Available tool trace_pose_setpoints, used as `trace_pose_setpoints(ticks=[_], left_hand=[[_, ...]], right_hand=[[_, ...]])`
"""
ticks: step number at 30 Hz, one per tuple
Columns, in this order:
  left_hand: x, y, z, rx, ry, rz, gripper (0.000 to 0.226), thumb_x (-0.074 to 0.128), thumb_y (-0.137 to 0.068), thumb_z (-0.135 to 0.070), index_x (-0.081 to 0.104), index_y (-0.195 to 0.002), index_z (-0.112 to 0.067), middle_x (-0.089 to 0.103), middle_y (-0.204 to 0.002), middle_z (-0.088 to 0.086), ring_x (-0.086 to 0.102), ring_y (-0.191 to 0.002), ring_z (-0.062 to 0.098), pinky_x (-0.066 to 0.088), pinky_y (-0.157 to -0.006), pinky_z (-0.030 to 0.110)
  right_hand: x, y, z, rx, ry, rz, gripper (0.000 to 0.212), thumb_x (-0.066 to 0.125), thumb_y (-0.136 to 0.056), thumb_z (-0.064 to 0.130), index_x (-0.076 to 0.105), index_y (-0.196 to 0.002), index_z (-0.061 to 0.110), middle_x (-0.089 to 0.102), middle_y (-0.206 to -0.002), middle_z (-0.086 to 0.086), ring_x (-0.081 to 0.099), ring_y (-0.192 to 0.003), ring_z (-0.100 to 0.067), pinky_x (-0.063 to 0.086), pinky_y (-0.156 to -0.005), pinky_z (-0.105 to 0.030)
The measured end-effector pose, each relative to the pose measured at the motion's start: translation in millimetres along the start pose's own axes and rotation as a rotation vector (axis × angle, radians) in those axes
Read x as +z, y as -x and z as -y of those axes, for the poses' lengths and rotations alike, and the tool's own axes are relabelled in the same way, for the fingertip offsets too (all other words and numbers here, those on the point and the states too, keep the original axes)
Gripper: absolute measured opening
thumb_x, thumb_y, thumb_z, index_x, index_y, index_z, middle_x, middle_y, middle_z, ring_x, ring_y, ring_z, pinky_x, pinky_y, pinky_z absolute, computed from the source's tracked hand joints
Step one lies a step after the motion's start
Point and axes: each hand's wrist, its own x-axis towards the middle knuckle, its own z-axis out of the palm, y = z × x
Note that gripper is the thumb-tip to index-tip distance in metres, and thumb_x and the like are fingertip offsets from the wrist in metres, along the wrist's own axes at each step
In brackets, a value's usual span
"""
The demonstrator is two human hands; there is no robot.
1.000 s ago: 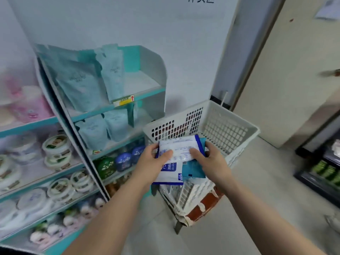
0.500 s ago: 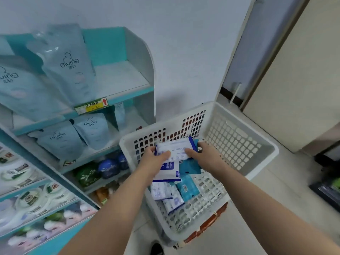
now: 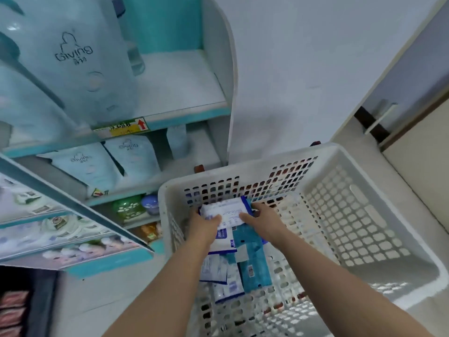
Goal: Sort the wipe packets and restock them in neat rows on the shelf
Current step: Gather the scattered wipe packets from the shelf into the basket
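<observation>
The left grip [image 3: 204, 228] and right grip [image 3: 264, 221] are both pinching a white packet [image 3: 227, 210]. It is hanging inside the basket [image 3: 255, 167].

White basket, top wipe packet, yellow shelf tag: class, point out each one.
white basket [image 3: 243, 171], head view, far rim.
top wipe packet [image 3: 229, 210], head view, white printed face.
yellow shelf tag [image 3: 121, 128], head view, its middle.

We record the white perforated basket [image 3: 243, 170] as moulded plastic, smooth and matt. The white-and-blue wipe packet [image 3: 226, 207] and teal wipe packets [image 3: 255, 266] are soft film, slightly shiny. The pale blue pouches [image 3: 73, 69] look glossy; the white shelf board [image 3: 179, 86] matt.
</observation>
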Motion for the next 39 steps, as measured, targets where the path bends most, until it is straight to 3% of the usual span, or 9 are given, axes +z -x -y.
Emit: trace_pose_setpoints(ticks=[3, 8, 11, 15, 20, 27, 31, 35, 39], left_hand=[[6, -5, 13, 0.01, -0.011, -0.118, 0.053, 0.068, -0.087, -0.015, 0.044, -0.134, -0.01, 0.062, -0.116, 0.011, 0.065, -0.078, 0.019, 0.053, -0.058, 0.027], [15, -8, 39, 0.0, -0.046, -0.247, 0.071, 0.067, -0.089, -0.018, 0.029, -0.148, -0.01, 0.044, -0.144, 0.01, 0.049, -0.126, 0.028, 0.04, -0.097, 0.031], [14, -10, 53, 0.02, -0.023, -0.308, 0.074, 0.07, -0.087, -0.019, 0.029, -0.148, -0.015, 0.042, -0.148, 0.009, 0.049, -0.128, 0.028, 0.042, -0.105, 0.039], [15, -9, 59, 0.063, -0.232, -0.379, 0.068, 0.067, -0.09, -0.027, 0.032, -0.147, -0.014, 0.046, -0.145, 0.011, 0.048, -0.128, 0.03, 0.041, -0.1, 0.035], [14, -1, 48, 0.077, -0.755, -0.407, 0.039, 0.05, -0.096, -0.035, 0.052, -0.125, -0.009, 0.053, -0.124, 0.016, 0.055, -0.11, 0.032, 0.048, -0.089, 0.036], [-3, 67, -14, 0.484, -1.145, -0.628, 0.021, 0.04, -0.1, -0.028, 0.058, -0.106, -0.019, 0.063, -0.106, 0.002, 0.061, -0.093, 0.02, 0.049, -0.074, 0.031], [-49, 120, -35, 0.645, -1.107, -0.806, 0.026, 0.044, -0.097, -0.031, 0.064, -0.106, -0.017, 0.065, -0.102, 0.002, 0.059, -0.094, 0.024, 0.046, -0.076, 0.034], [-114, 155, -27, 0.618, -1.014, -0.952, 0.017, 0.07, -0.08, -0.029, 0.072, -0.086, -0.014, 0.069, -0.076, 0.006, 0.064, -0.07, 0.032, 0.05, -0.059, 0.034], [-191, 195, -3, 0.555, -0.941, -1.049, 0.027, 0.055, -0.08, -0.036, 0.072, -0.085, -0.015, 0.068, -0.073, 0.003, 0.064, -0.067, 0.029, 0.053, -0.057, 0.036]], right_hand=[[4, -22, -8, 0.01, 0.01, 0.083, 0.058, 0.065, -0.091, 0.028, 0.041, -0.141, 0.011, 0.064, -0.111, -0.006, 0.067, -0.09, -0.021, 0.058, -0.074, -0.032], [11, -50, -26, -0.08, 0.23, 0.215, 0.06, 0.065, -0.09, 0.031, 0.043, -0.141, 0.008, 0.058, -0.132, -0.011, 0.062, -0.105, -0.023, 0.054, -0.084, -0.032], [15, -58, -34, -0.172, 0.323, 0.242, 0.057, 0.066, -0.09, 0.025, 0.044, -0.139, 0.007, 0.055, -0.136, -0.011, 0.057, -0.115, -0.024, 0.048, -0.09, -0.029], [19, -66, -39, -0.274, 0.446, 0.255, 0.036, 0.063, -0.091, 0.028, 0.056, -0.123, 0.012, 0.061, -0.124, -0.008, 0.057, -0.101, -0.017, 0.043, -0.076, -0.022], [11, -62, -26, -0.433, 0.62, 0.221, 0.033, 0.06, -0.091, 0.031, 0.061, -0.118, 0.012, 0.059, -0.119, -0.01, 0.053, -0.108, -0.025, 0.047, -0.085, -0.03], [-11, -7, 48, -0.791, 0.734, 0.196, 0.037, 0.051, -0.097, 0.03, 0.054, -0.132, 0.017, 0.059, -0.127, -0.001, 0.055, -0.114, -0.019, 0.045, -0.095, -0.032], [-6, 44, 104, -1.006, 0.747, 0.17, 0.035, 0.048, -0.098, 0.032, 0.054, -0.132, 0.023, 0.061, -0.127, 0.002, 0.055, -0.114, -0.017, 0.041, -0.094, -0.028], [30, 97, 152, -1.183, 0.733, 0.222, 0.032, 0.046, -0.099, 0.029, 0.057, -0.126, 0.016, 0.063, -0.121, -0.003, 0.056, -0.108, -0.018, 0.042, -0.091, -0.03], [97, 150, 185, -1.343, 0.732, 0.252, 0.036, 0.048, -0.097, 0.035, 0.055, -0.13, 0.023, 0.063, -0.119, 0.001, 0.057, -0.104, -0.017, 0.044, -0.087, -0.031]])
